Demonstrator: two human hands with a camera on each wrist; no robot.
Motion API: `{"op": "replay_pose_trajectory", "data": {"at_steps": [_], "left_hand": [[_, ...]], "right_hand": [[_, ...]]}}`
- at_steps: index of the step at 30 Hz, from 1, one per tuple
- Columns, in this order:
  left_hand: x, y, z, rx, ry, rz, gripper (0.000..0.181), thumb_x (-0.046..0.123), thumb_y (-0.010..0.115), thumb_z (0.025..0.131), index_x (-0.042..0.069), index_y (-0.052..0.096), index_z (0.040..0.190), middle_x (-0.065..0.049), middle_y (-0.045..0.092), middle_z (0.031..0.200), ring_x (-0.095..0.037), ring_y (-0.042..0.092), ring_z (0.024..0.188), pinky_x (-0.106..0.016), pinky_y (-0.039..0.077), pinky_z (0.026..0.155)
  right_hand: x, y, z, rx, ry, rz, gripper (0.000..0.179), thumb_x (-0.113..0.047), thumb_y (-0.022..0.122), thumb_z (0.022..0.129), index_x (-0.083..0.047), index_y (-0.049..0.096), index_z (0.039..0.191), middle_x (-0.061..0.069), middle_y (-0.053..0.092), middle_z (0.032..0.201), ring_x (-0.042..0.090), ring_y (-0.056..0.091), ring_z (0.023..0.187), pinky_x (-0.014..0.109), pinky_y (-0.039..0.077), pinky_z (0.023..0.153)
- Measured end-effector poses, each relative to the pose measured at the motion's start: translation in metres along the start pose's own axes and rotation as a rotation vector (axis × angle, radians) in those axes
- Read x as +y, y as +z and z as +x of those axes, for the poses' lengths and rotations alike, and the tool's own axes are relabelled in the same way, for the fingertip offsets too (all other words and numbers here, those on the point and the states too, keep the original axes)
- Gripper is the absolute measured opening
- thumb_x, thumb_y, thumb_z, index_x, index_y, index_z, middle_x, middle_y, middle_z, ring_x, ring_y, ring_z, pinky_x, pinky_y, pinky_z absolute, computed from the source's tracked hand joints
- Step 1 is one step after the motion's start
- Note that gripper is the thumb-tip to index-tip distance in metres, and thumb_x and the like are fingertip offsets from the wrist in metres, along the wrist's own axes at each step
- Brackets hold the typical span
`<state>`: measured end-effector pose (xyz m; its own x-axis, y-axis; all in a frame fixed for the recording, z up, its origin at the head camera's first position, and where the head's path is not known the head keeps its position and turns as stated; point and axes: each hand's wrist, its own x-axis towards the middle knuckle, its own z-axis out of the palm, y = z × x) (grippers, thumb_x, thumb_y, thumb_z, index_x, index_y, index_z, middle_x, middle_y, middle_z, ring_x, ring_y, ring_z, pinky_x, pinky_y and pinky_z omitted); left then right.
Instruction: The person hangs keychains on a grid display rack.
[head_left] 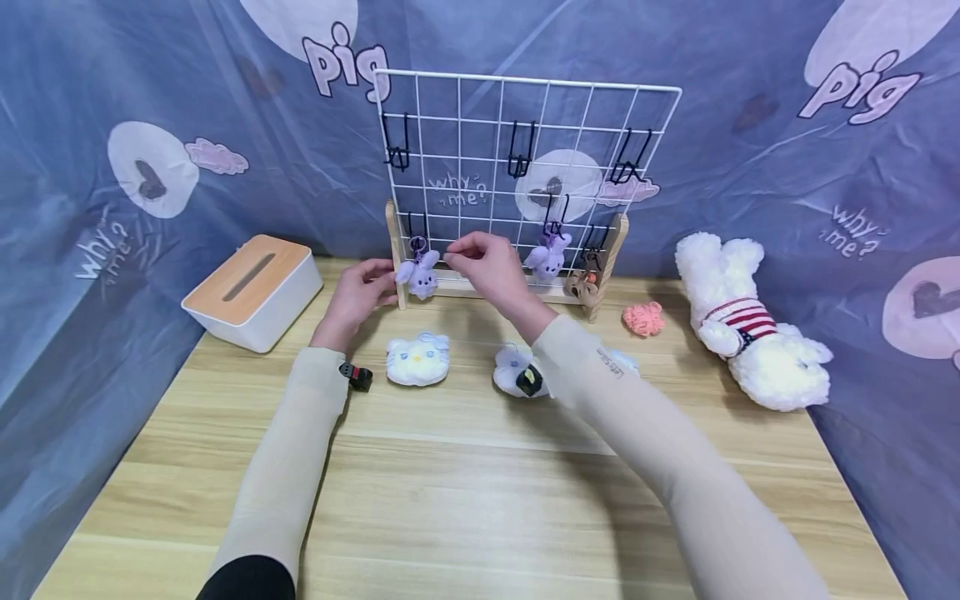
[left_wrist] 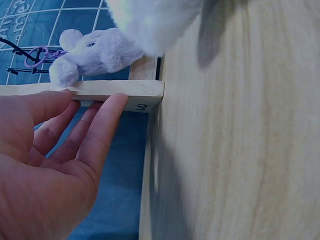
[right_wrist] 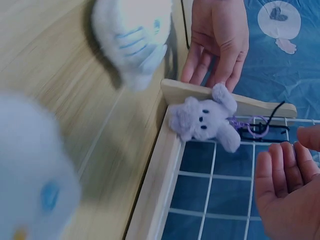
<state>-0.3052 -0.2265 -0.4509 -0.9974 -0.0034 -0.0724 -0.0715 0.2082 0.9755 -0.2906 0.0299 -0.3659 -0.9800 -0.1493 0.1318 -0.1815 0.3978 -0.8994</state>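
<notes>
A purple rabbit plush keychain (head_left: 422, 279) hangs by its purple ring from a black hook at the lower left of the white wire grid rack (head_left: 480, 121). My left hand (head_left: 358, 296) is beside the rack's left wooden post (left_wrist: 115, 90), fingertips at its outer edge. To the right of this rabbit, my right hand (head_left: 491, 265) is raised before the grid, fingers bent loosely and thumb near the fingertips, nothing visible between them. In the right wrist view it shows just beyond the hook and purple ring (right_wrist: 257, 127).
A second purple rabbit (head_left: 549, 257) and a brown plush (head_left: 582, 286) hang at the right; black hooks (head_left: 520, 152) line the upper grid. White plush pieces (head_left: 417, 360) lie in front. A tissue box (head_left: 255, 292) stands left; a coral plush (head_left: 643, 319) and white stuffed animal (head_left: 750, 325) lie right.
</notes>
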Motion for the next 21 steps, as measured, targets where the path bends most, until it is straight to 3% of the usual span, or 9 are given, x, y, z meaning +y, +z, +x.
{"op": "replay_pose_trajectory", "data": {"at_steps": [4, 11, 16, 21], "left_hand": [[0.003, 0.002, -0.001, -0.005, -0.003, 0.018, 0.044, 0.010, 0.061, 0.116, -0.002, 0.058, 0.157, -0.025, 0.064, 0.144, -0.022, 0.071, 0.114, -0.029, 0.072, 0.102], [0.002, 0.002, -0.001, 0.001, -0.008, -0.022, 0.043, 0.009, 0.061, 0.115, -0.003, 0.058, 0.157, -0.020, 0.063, 0.138, -0.015, 0.069, 0.107, -0.027, 0.073, 0.099], [0.000, 0.001, 0.000, 0.000, -0.005, -0.025, 0.043, 0.009, 0.062, 0.115, -0.004, 0.059, 0.156, -0.018, 0.064, 0.134, -0.013, 0.070, 0.104, -0.030, 0.072, 0.102], [0.002, 0.001, -0.002, 0.002, -0.008, -0.006, 0.044, 0.010, 0.062, 0.116, -0.002, 0.059, 0.157, -0.022, 0.063, 0.139, -0.019, 0.071, 0.110, -0.034, 0.071, 0.106]], "right_hand": [[0.007, -0.022, -0.014, -0.022, -0.007, -0.022, 0.016, -0.020, 0.081, 0.103, -0.008, 0.083, 0.115, 0.009, 0.082, 0.110, 0.015, 0.068, 0.095, 0.022, 0.057, 0.078], [0.019, -0.052, -0.040, -0.075, 0.016, -0.048, 0.019, -0.021, 0.080, 0.105, -0.008, 0.082, 0.118, 0.009, 0.081, 0.113, 0.015, 0.068, 0.097, 0.022, 0.058, 0.079], [0.028, -0.071, -0.056, -0.078, 0.038, -0.004, 0.023, -0.018, 0.081, 0.104, -0.004, 0.081, 0.122, 0.013, 0.079, 0.120, 0.014, 0.069, 0.099, 0.018, 0.059, 0.080], [0.046, -0.092, -0.067, -0.055, 0.071, 0.059, 0.026, -0.013, 0.079, 0.105, 0.001, 0.078, 0.126, 0.022, 0.078, 0.132, 0.008, 0.070, 0.101, 0.013, 0.061, 0.084]]}}
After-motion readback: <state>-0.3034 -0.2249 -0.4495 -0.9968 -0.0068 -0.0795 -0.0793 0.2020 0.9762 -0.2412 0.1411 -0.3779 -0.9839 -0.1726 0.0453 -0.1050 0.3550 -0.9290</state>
